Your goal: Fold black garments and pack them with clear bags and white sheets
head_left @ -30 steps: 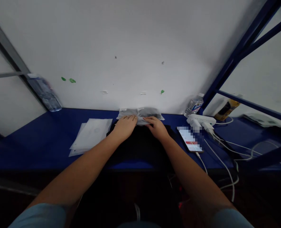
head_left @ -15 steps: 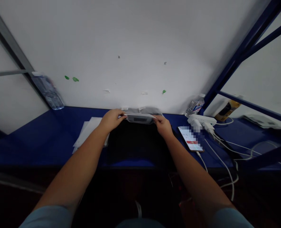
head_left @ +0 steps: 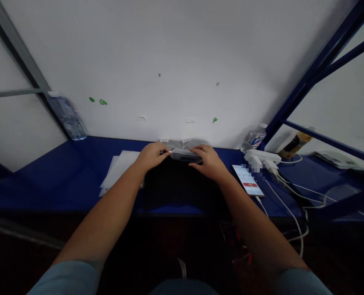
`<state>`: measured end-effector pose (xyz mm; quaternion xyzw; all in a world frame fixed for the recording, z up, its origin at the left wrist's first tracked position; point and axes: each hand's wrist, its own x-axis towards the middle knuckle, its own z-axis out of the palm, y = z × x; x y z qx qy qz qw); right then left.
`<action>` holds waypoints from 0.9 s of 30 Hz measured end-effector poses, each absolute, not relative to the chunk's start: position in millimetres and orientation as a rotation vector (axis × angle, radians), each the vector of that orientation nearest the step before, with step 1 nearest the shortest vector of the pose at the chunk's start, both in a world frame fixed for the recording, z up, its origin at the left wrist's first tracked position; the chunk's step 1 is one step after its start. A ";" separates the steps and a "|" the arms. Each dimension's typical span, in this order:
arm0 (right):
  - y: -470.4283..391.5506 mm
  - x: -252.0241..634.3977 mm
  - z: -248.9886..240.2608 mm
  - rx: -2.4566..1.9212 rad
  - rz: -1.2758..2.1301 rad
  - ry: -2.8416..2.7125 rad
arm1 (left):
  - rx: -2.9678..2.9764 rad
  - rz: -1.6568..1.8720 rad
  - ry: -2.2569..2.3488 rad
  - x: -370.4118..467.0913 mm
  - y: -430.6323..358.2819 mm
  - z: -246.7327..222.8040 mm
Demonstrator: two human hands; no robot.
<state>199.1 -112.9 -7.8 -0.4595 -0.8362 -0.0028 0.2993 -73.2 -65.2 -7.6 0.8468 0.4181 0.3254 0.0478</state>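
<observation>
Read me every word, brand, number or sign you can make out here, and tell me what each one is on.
Nothing can be read for certain.
Right-hand clear bottle: light lettering on its label, too blurred.
Phone: screen partly pixelated, the rest too small.
Yellow-and-black bottle: no legible wording.
Left-hand clear bottle: too blurred.
Grey packet at the fingers: nothing legible.
White sheets: nothing legible.

left hand [head_left: 153,156] + right hand [head_left: 209,162]: on clear packet [head_left: 185,155] | phone [head_left: 248,180]: on blue desk [head_left: 59,176]
</observation>
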 end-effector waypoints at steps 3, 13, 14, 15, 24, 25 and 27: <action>-109.8 164.1 7.2 -1.136 -0.064 -2.308 | 2.638 0.996 1.251 -71.1 -67.0 -8.2; -90.5 131.6 3.9 -1.052 -0.244 -2.395 | 2.765 0.894 1.219 -70.0 -64.9 -9.8; -90.9 131.1 3.4 -1.050 -0.256 -2.397 | 2.776 0.875 1.217 -69.8 -64.9 -9.6; -91.3 130.4 3.2 -1.051 -0.265 -2.400 | 2.783 0.865 1.218 -69.5 -65.1 -9.2; -95.1 130.8 4.7 -1.083 -0.358 -2.427 | 2.803 0.837 1.222 -68.7 -70.3 -5.5; -95.4 132.3 4.5 -1.087 -0.385 -2.427 | 2.803 0.846 1.217 -68.8 -70.2 -5.6; -96.1 136.1 3.4 -1.084 -0.442 -2.427 | 2.801 0.862 1.209 -69.2 -69.4 -5.7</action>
